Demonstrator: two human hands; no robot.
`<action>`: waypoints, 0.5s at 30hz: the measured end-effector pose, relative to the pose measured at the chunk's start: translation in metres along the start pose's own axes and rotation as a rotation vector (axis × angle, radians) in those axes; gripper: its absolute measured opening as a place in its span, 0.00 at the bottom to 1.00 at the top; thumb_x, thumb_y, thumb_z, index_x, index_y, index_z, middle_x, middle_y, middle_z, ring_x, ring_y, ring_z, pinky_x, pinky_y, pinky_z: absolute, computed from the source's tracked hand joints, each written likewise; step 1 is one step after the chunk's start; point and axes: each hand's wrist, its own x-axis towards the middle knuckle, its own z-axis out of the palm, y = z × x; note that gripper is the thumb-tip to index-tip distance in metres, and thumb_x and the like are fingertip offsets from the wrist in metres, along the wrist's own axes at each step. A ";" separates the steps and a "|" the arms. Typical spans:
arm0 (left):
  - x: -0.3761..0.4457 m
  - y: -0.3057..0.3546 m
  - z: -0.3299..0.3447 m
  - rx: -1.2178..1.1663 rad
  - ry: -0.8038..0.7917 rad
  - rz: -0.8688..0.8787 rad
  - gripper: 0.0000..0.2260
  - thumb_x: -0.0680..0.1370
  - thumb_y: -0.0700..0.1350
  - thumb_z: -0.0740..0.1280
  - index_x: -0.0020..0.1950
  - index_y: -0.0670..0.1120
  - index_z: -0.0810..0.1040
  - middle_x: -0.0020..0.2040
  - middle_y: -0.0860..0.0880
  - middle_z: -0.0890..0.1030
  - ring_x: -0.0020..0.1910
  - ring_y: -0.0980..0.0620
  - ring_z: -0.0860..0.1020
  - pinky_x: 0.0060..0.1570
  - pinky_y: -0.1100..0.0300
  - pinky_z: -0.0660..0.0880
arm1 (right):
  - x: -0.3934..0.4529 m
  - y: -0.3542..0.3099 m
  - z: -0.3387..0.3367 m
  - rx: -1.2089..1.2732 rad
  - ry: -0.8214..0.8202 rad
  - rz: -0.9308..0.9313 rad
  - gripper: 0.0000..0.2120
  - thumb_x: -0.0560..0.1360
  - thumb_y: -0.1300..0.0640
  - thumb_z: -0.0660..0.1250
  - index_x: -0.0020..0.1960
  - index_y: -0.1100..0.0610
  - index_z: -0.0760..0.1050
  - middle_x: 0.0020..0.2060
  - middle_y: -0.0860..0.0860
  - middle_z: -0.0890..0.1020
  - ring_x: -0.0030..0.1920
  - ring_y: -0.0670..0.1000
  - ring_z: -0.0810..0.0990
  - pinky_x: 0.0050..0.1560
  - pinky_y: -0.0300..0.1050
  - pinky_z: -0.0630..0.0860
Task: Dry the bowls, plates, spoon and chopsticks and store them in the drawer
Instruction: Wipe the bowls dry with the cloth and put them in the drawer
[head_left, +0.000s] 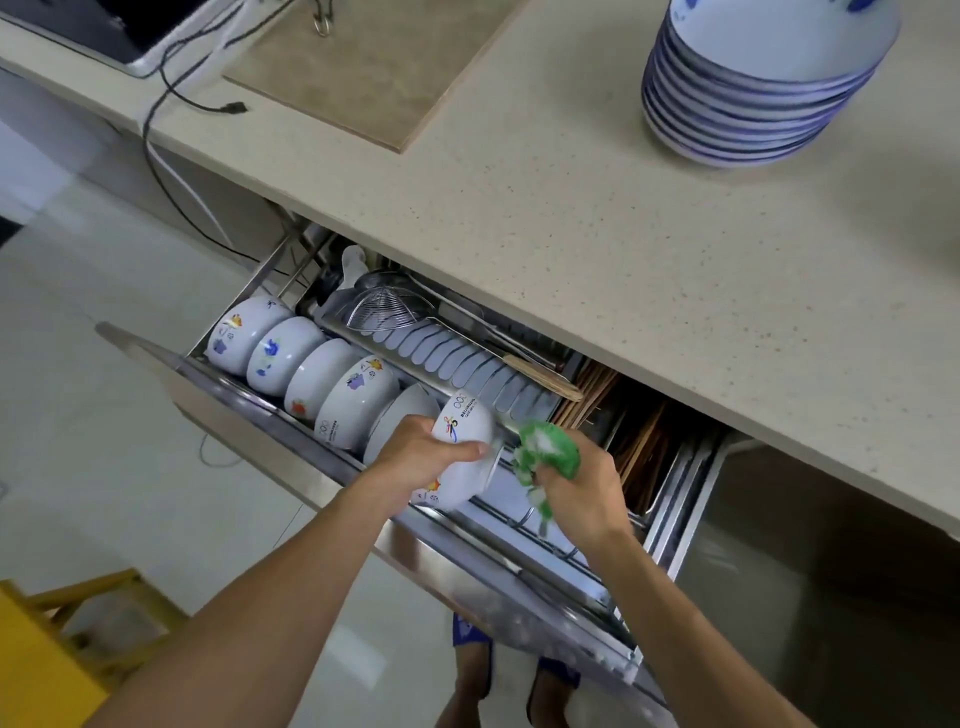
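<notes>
Left hand grips white bowl over open drawer; right hand fingers curled tight round green cloth.

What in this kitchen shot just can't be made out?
Head view only:
- The stack of blue-and-white porcelain plates: top cut off by the frame edge.
- The white printed bowl: partly covered by the left hand.
- The green cloth: blurred, bunched in the right hand.
- Chopsticks and spoon: none clearly identifiable.
</notes>
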 end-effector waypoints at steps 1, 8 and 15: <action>0.004 -0.001 0.000 0.006 -0.001 -0.001 0.11 0.70 0.47 0.80 0.40 0.46 0.79 0.32 0.51 0.78 0.31 0.53 0.75 0.28 0.66 0.67 | 0.000 -0.001 0.001 -0.014 0.007 0.001 0.17 0.79 0.65 0.64 0.67 0.55 0.74 0.47 0.53 0.83 0.36 0.47 0.81 0.26 0.32 0.71; 0.035 -0.011 -0.004 0.069 -0.035 -0.020 0.12 0.71 0.48 0.79 0.44 0.44 0.80 0.35 0.49 0.78 0.33 0.53 0.75 0.31 0.62 0.68 | 0.007 -0.012 0.020 -0.078 0.078 0.007 0.13 0.80 0.65 0.63 0.64 0.58 0.74 0.43 0.50 0.79 0.33 0.41 0.77 0.23 0.27 0.68; 0.058 -0.025 0.001 0.124 -0.049 -0.080 0.19 0.70 0.49 0.79 0.54 0.40 0.80 0.44 0.46 0.82 0.39 0.52 0.78 0.32 0.61 0.70 | 0.014 -0.015 0.028 -0.101 0.110 0.045 0.13 0.80 0.65 0.62 0.64 0.57 0.75 0.40 0.47 0.78 0.32 0.41 0.77 0.22 0.30 0.69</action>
